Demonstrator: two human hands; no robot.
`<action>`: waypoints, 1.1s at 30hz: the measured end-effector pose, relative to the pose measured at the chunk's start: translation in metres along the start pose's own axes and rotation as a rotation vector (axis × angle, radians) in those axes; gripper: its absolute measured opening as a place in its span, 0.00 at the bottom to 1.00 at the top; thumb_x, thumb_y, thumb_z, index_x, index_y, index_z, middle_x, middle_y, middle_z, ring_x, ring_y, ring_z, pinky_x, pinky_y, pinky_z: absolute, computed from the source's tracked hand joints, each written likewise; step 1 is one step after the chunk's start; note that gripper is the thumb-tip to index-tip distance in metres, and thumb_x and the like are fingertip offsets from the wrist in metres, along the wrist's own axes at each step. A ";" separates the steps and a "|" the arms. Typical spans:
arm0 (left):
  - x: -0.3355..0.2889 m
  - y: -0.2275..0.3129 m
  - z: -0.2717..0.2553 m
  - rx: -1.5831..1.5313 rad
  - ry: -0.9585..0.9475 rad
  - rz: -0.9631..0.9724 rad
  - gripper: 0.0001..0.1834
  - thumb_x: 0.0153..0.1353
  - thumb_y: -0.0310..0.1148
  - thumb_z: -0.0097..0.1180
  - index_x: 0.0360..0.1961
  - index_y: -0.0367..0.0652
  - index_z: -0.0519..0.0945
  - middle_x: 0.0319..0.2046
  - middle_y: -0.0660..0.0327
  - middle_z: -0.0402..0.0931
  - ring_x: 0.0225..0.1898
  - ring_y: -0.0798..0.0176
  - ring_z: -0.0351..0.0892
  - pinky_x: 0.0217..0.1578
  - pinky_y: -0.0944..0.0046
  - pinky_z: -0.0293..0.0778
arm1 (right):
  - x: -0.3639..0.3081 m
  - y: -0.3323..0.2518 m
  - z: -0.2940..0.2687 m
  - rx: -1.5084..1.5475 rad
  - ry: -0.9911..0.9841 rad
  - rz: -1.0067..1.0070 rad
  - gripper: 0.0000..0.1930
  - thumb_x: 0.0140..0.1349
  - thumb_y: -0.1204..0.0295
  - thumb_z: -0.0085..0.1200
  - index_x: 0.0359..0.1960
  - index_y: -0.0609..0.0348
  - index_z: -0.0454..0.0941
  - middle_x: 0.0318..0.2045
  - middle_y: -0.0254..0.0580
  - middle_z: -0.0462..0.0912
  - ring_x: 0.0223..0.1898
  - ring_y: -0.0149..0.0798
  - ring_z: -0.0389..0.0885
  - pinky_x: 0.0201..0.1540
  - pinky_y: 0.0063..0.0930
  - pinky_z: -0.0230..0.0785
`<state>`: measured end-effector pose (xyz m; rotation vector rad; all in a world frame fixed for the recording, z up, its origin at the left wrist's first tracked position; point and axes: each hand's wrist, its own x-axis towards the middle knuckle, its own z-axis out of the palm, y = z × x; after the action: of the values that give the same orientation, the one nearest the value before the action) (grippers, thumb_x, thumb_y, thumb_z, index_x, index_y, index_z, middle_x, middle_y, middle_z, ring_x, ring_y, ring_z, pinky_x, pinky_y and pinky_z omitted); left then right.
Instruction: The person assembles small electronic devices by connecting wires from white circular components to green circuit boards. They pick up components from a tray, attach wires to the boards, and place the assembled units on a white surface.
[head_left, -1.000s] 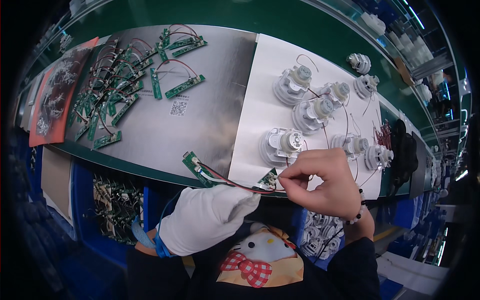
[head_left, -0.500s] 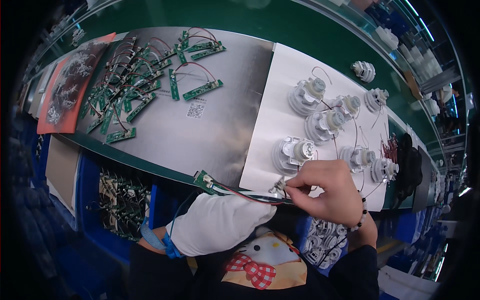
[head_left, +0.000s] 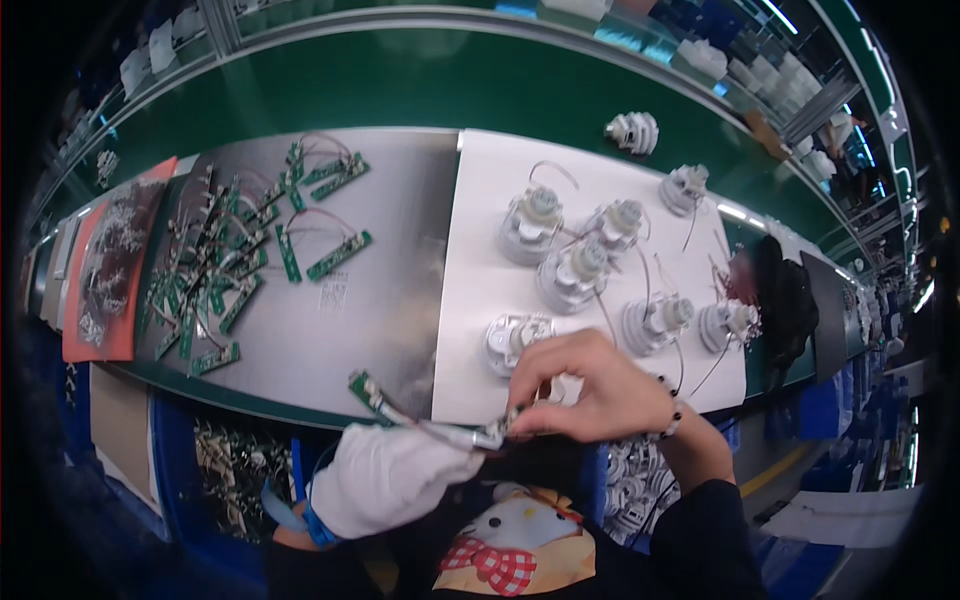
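My left hand (head_left: 385,475), in a white glove, is closed around a green circuit board (head_left: 368,392) with wires running along the glove's upper side. The board's end sticks out past the glove over the bench's front edge. Bare and pinched, my right hand (head_left: 585,390) has thumb and forefinger on a small silvery part (head_left: 494,430), close to the gloved fingertips. The wires lead toward that part; whether they join it is too blurred to tell. Just beyond the right hand stands a white round motor unit (head_left: 512,340), partly hidden by it.
Several wired circuit boards (head_left: 225,260) lie heaped on the metal sheet (head_left: 385,290) at left. Several white motor units (head_left: 575,272) stand on the white sheet (head_left: 465,290). A bag of small parts (head_left: 110,265) lies far left. Blue bins with boards and white units sit below the bench.
My view has shifted, so the bench things appear further left and lower. Both hands remain together at the front edge, the board and small part still in them.
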<state>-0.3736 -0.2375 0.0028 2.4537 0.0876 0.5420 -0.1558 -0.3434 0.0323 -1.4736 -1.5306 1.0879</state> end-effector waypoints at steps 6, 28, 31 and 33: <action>0.028 -0.035 -0.019 0.169 0.177 -0.370 0.06 0.52 0.32 0.59 0.24 0.42 0.77 0.24 0.58 0.76 0.23 0.54 0.77 0.24 0.61 0.71 | -0.022 0.015 -0.021 -0.106 0.681 -0.175 0.12 0.46 0.82 0.59 0.34 0.65 0.77 0.28 0.42 0.80 0.29 0.33 0.76 0.34 0.22 0.68; 0.101 -0.038 -0.045 -0.577 -0.048 -0.296 0.15 0.48 0.38 0.60 0.26 0.34 0.80 0.22 0.54 0.79 0.26 0.64 0.79 0.26 0.66 0.74 | -0.064 0.133 0.021 -0.148 0.520 0.165 0.08 0.61 0.75 0.47 0.37 0.68 0.74 0.27 0.44 0.78 0.27 0.35 0.75 0.31 0.25 0.70; 0.140 -0.031 -0.116 -0.617 0.073 -0.329 0.21 0.47 0.46 0.62 0.22 0.34 0.81 0.18 0.58 0.78 0.21 0.69 0.78 0.23 0.68 0.75 | -0.055 0.109 0.025 -0.419 0.567 0.225 0.11 0.58 0.72 0.52 0.37 0.68 0.76 0.28 0.48 0.81 0.30 0.39 0.79 0.36 0.29 0.72; 0.162 -0.011 -0.156 -0.202 0.147 -0.510 0.21 0.46 0.47 0.63 0.21 0.35 0.81 0.20 0.59 0.79 0.22 0.70 0.78 0.25 0.69 0.76 | -0.048 0.089 0.023 -0.516 0.404 0.056 0.11 0.58 0.71 0.52 0.38 0.67 0.76 0.27 0.51 0.80 0.27 0.41 0.79 0.31 0.31 0.73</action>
<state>-0.2877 -0.1108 0.1681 2.0808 0.6643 0.4725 -0.1402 -0.3947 -0.0562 -1.9468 -1.5394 0.3867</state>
